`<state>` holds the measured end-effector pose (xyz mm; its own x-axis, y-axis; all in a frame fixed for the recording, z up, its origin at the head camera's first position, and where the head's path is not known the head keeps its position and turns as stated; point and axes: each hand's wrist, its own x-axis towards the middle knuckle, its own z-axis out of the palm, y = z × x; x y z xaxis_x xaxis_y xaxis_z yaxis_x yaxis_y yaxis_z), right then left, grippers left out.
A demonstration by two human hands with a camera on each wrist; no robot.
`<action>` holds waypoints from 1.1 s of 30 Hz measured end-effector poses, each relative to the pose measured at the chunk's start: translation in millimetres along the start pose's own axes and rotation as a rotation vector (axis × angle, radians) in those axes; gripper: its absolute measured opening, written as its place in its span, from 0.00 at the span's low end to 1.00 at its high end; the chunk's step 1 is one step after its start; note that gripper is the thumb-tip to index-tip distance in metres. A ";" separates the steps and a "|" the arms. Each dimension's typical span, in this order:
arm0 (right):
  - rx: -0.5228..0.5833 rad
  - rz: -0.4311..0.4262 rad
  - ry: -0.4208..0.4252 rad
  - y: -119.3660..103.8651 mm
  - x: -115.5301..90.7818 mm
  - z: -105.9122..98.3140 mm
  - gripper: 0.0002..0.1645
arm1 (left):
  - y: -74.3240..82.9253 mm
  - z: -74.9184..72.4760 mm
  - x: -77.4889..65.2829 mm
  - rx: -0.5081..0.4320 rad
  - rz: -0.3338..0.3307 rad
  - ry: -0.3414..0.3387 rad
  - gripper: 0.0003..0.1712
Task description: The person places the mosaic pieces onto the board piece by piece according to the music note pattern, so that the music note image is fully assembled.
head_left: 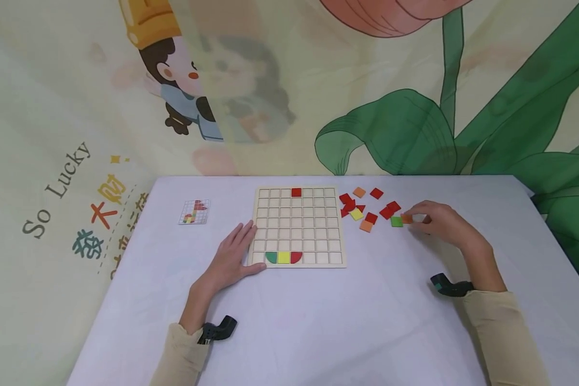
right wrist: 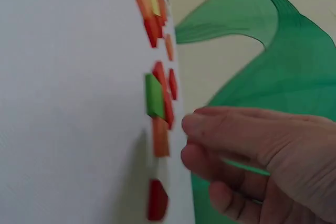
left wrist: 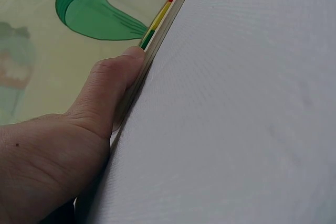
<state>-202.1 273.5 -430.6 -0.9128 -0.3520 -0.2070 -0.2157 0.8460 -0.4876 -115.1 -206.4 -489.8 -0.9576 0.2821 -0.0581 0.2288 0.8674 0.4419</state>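
A wooden grid board (head_left: 318, 233) lies flat on the table. Its bottom row holds a green rounded tile (head_left: 271, 258), a yellow square tile (head_left: 283, 258) and a red rounded tile (head_left: 296, 258); one red square tile (head_left: 296, 192) sits in the top row. My left hand (head_left: 231, 260) rests along the board's left edge, thumb at the lower left corner. To the right, my right hand (head_left: 439, 222) hovers beside an orange tile (right wrist: 160, 137) and a green tile (right wrist: 154, 95). In the right wrist view its loosely bent fingers (right wrist: 195, 124) look apart from these tiles.
Several loose red tiles (head_left: 390, 209), orange tiles (head_left: 365, 226) and a yellow tile (head_left: 356, 214) lie scattered right of the board, some overlapping. A small printed pattern card (head_left: 200, 214) lies to the left. Behind the table hangs a patterned cloth (head_left: 289, 155).
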 end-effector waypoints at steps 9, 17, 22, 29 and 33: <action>-0.157 -0.054 -0.013 -22.2 9.1 20.3 0.14 | -0.9 -1.7 -1.0 -0.014 0.009 0.002 0.56; -0.154 -0.036 0.028 -20.6 12.3 20.6 0.09 | 0.0 -2.4 0.3 -0.007 0.010 -0.003 0.56; -0.124 -0.034 0.017 -17.6 10.7 16.5 0.13 | 0.0 -2.1 -0.3 -0.011 0.004 -0.006 0.56; -0.099 -0.140 0.084 -37.7 9.1 14.2 0.17 | -1.7 0.0 1.2 -0.004 0.012 0.000 0.56; -0.123 -0.239 0.121 -70.4 22.7 25.4 0.16 | -2.7 0.6 0.4 -0.006 0.008 0.002 0.56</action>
<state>-198.7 195.7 -422.5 -0.8643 -0.5029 0.0071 -0.4630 0.7899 -0.4020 -116.1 -208.3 -491.5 -0.9561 0.2882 -0.0527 0.2355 0.8629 0.4472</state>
